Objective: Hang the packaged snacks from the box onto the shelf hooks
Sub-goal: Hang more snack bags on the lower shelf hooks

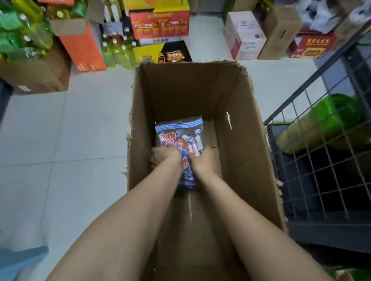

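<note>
Snack packet lies flat on the box floor; my left hand and right hand grasp its near end. Light, soft, slippery film: grip edges.

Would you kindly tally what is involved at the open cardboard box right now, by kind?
Open cardboard box: 1
Snack packets visible inside (one packet, possibly a stack beneath): 1
Hands gripping it: 2, left hand and right hand
Total: 4
</note>
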